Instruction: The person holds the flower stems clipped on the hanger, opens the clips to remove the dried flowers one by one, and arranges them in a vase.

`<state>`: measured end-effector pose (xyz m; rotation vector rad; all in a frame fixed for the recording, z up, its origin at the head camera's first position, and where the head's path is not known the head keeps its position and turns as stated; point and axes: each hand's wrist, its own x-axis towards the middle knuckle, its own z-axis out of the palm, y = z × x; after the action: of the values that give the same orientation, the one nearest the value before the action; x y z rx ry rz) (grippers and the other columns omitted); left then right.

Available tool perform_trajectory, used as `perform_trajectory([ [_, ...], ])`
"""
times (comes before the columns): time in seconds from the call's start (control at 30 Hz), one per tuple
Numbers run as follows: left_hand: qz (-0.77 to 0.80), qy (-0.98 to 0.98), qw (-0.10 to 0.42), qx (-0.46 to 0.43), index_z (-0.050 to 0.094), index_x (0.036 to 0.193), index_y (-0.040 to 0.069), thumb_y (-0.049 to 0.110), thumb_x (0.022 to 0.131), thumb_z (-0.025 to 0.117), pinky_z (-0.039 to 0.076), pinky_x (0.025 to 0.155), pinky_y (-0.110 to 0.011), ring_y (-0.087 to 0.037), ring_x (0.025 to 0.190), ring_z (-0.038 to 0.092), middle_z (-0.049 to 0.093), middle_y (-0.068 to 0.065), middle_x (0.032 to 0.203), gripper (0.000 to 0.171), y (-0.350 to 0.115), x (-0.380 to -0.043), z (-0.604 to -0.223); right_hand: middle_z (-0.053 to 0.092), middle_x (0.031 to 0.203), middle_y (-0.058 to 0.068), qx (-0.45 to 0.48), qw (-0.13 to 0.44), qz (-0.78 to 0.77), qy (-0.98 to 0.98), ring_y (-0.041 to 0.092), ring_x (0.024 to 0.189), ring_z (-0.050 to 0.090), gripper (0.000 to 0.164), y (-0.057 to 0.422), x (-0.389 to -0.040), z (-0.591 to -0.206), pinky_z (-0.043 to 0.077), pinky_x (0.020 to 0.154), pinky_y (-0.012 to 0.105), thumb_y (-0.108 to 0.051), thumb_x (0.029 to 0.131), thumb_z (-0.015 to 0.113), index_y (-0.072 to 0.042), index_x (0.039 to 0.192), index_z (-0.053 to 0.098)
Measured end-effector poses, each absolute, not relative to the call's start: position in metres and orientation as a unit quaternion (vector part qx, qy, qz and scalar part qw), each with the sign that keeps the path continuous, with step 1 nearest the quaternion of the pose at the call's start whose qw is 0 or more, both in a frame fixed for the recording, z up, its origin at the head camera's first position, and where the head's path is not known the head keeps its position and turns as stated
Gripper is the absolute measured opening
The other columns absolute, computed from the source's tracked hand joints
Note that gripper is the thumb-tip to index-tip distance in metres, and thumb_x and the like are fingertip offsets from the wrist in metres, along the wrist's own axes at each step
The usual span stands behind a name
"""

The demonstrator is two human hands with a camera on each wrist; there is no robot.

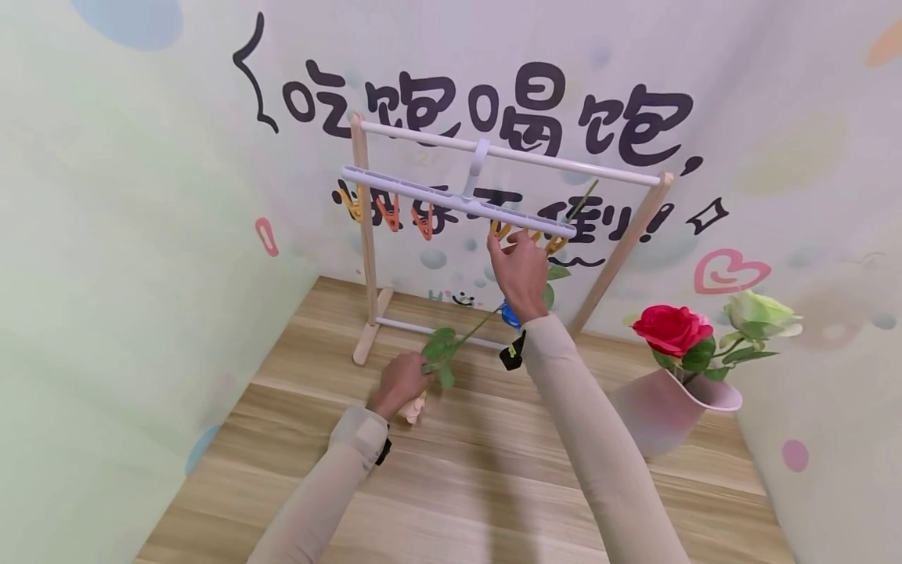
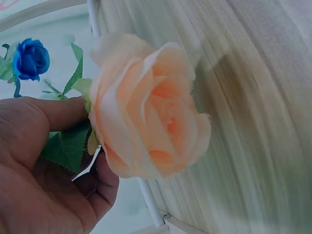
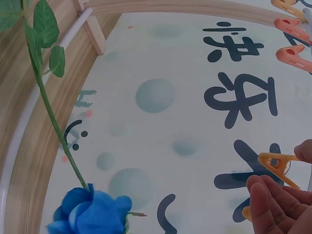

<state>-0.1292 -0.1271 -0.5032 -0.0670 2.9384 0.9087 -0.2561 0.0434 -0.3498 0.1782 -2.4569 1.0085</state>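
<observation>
Fingers [image 2: 105, 183] of the left hand [image 1: 403, 384] are curled round a peach rose [image 2: 151, 112] just under its bloom, which is held low over the table [image 1: 416, 501]; its leafy stem is angled up toward the rack [image 1: 369, 274], the tip hidden behind a blue rose [image 3: 92, 212] hung head down. By the right hand [image 1: 521, 274], a yellow clip [image 3: 282, 157] is pinched under a white hanger [image 1: 409, 188]. Steadier work is likely if the clip is squeezed at its handle ends, the hanger is not dragged sideways, and the two roses are kept from tangling. Orange clips [image 1: 389, 215] are spaced along the hanger's other half. At right, a red rose [image 1: 671, 329] and a pale green rose [image 1: 761, 315] are held in a vase [image 1: 655, 415].
</observation>
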Motion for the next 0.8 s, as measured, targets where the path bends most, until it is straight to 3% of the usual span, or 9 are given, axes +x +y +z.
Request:
perform_trajectory([
  [0.27, 0.260, 0.964, 0.043, -0.012, 0.071, 0.085, 0.006, 0.019, 0.088, 0.073, 0.044, 0.049, -0.029, -0.016, 0.059, 0.056, 0.065, -0.004, 0.073, 0.013, -0.130, -0.124, -0.503, 0.075, 0.088, 0.012, 0.123, 0.217, 0.334, -0.909, 0.029, 0.079, 0.071, 0.036, 0.054, -0.244, -0.371, 0.054, 0.075, 0.043, -0.035, 0.095, 0.063, 0.000, 0.101, 0.070],
  [0.47, 0.250, 0.967, 0.050, -0.007, 0.066, 0.075, 0.009, 0.017, 0.088, 0.073, 0.041, 0.048, -0.028, -0.015, 0.057, 0.053, 0.060, -0.003, 0.068, 0.016, -0.132, -0.119, -0.503, 0.073, 0.097, 0.013, 0.246, 0.088, 0.271, -0.927, 0.026, 0.084, 0.069, 0.022, 0.062, -0.236, -0.414, 0.056, 0.075, 0.039, -0.019, 0.095, 0.062, -0.001, 0.105, 0.070],
  [0.63, 0.246, 0.968, 0.055, 0.004, 0.063, 0.070, 0.011, 0.014, 0.088, 0.073, 0.038, 0.048, -0.028, -0.014, 0.055, 0.049, 0.055, 0.000, 0.061, 0.020, -0.131, -0.116, -0.499, 0.069, 0.111, 0.014, 0.351, -0.025, 0.206, -0.913, 0.029, 0.099, 0.067, 0.026, 0.068, -0.219, -0.451, 0.055, 0.083, 0.042, -0.013, 0.092, 0.066, -0.003, 0.116, 0.069],
  [0.8, 0.223, 0.974, 0.045, 0.018, 0.058, 0.065, 0.013, 0.010, 0.086, 0.071, 0.039, 0.048, -0.030, -0.014, 0.056, 0.050, 0.053, 0.000, 0.061, 0.025, -0.129, -0.115, -0.495, 0.066, 0.112, 0.011, 0.413, -0.060, 0.149, -0.897, 0.025, 0.100, 0.064, 0.035, 0.068, -0.202, -0.476, 0.053, 0.086, 0.041, -0.012, 0.086, 0.076, -0.007, 0.121, 0.069],
])
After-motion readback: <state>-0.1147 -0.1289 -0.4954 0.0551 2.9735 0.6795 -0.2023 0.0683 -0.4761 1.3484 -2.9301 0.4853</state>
